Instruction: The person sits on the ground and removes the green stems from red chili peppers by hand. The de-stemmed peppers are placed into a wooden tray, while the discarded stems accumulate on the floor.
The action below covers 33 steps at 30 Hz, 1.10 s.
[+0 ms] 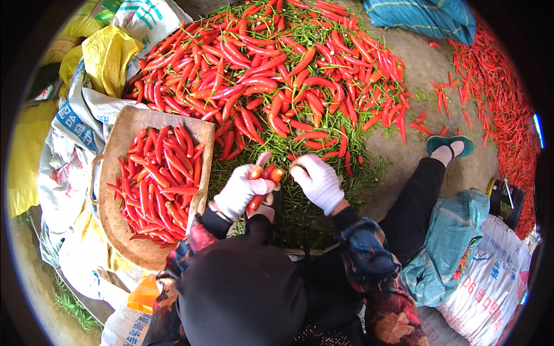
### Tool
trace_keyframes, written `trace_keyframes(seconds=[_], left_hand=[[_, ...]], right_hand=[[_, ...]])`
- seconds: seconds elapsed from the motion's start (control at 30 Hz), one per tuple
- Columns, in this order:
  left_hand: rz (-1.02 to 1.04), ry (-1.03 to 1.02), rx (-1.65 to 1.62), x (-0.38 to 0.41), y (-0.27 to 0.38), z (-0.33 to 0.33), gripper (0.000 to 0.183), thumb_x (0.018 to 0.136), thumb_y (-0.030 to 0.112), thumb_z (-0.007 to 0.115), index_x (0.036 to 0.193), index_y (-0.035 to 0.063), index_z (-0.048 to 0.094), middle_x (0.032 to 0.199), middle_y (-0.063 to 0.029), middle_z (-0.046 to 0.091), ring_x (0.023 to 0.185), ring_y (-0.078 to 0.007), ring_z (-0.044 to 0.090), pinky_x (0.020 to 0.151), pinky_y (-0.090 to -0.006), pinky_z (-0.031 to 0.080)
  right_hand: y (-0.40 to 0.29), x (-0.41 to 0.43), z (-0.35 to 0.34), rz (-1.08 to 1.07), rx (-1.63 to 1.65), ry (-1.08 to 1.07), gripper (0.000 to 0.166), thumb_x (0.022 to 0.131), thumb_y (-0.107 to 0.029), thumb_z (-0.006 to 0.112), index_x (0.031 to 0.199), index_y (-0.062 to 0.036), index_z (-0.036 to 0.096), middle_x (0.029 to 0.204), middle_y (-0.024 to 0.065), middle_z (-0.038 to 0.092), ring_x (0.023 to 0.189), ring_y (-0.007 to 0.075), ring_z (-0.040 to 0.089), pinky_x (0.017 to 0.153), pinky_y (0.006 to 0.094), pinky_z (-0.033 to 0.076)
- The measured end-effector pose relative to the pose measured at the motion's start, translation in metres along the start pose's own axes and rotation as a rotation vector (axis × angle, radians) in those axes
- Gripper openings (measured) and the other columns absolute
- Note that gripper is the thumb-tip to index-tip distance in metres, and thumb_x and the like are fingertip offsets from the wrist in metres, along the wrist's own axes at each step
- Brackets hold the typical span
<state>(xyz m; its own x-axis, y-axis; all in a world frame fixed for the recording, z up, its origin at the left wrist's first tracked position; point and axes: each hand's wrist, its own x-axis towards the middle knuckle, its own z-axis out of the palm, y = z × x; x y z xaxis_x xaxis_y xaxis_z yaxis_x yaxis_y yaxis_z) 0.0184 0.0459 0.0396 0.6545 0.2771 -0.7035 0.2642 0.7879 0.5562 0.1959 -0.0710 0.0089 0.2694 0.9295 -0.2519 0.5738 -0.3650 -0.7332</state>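
My left hand (244,188), in a pale knitted glove with bare fingertips, is closed around several red chili peppers (276,175), their blunt ends pointing up. Just to the right is my right hand (316,179), in a matching glove, its thumb and index finger curled close together; whether anything small is between them cannot be told. A large pile of red chilies with green stems (259,82) lies on the floor beyond both hands. Loose green stems (303,216) cover the floor below them. Left of my left hand, a wooden scoop-shaped tray (130,116) holds a heap of red chilies (162,186).
Woven sacks (69,160) and a yellow bag (110,58) line the left side. A blue sack (424,17) lies at the top right, beside a second chili heap (497,99). A teal sack (450,246), a white printed sack (484,281) and a black bucket (504,203) stand at the right.
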Motion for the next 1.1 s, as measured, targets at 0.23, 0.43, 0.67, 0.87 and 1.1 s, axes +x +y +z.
trace_keyframes(seconds=[0.23,0.43,0.67,0.87,1.1], left_hand=[[0.287,0.549,0.448,-0.144,0.068,-0.047,0.031,0.075,0.013,0.064,0.103,-0.0018,0.06,0.08,-0.0073,0.067,0.047,-0.0044,0.048,0.043,-0.0179,0.035],[0.651,0.993,1.197,-0.172,0.036,-0.053,0.061,0.079,-0.007,0.059,0.138,0.0012,0.044,0.115,-0.0139,0.059,0.104,-0.0211,0.06,0.089,-0.03,0.048],[0.305,0.225,0.662,-0.06,0.003,-0.009,0.029,0.086,0.005,0.06,0.115,-0.0001,0.061,0.092,-0.0058,0.065,0.083,-0.0115,0.059,0.078,-0.0254,0.047],[0.147,0.1,0.446,0.006,-0.027,-0.006,0.019,0.085,0.008,0.061,0.1,-0.003,0.064,0.083,-0.0019,0.062,0.078,-0.0093,0.055,0.075,-0.0237,0.046],[0.081,0.084,0.345,0.02,-0.036,-0.016,0.027,0.088,0.016,0.062,0.105,-0.0042,0.062,0.088,-0.0058,0.065,0.082,-0.0102,0.06,0.078,-0.0238,0.049]], right_hand=[[0.027,0.05,0.04,0.034,-0.759,-0.179,0.027,0.082,-0.029,0.059,0.1,-0.01,0.054,0.09,0.0136,0.058,0.074,0.0282,0.064,0.059,0.0457,0.05],[0.039,0.042,0.032,-0.02,-0.713,-0.06,0.032,0.081,-0.027,0.061,0.109,-0.0133,0.054,0.093,0.0126,0.057,0.076,0.0287,0.064,0.061,0.0453,0.05],[0.051,0.034,0.031,-0.099,-0.653,-0.055,0.023,0.079,-0.025,0.061,0.095,-0.0105,0.053,0.087,0.0126,0.059,0.075,0.0317,0.064,0.061,0.0476,0.05],[0.049,0.034,0.039,-0.08,-0.717,-0.078,0.02,0.083,-0.023,0.057,0.098,-0.0109,0.053,0.085,0.0136,0.057,0.075,0.0313,0.062,0.059,0.047,0.048],[0.037,0.029,0.02,0.142,-0.153,0.028,0.038,0.082,-0.026,0.058,0.115,-0.0067,0.058,0.107,0.0176,0.064,0.091,0.034,0.064,0.08,0.0438,0.05]])
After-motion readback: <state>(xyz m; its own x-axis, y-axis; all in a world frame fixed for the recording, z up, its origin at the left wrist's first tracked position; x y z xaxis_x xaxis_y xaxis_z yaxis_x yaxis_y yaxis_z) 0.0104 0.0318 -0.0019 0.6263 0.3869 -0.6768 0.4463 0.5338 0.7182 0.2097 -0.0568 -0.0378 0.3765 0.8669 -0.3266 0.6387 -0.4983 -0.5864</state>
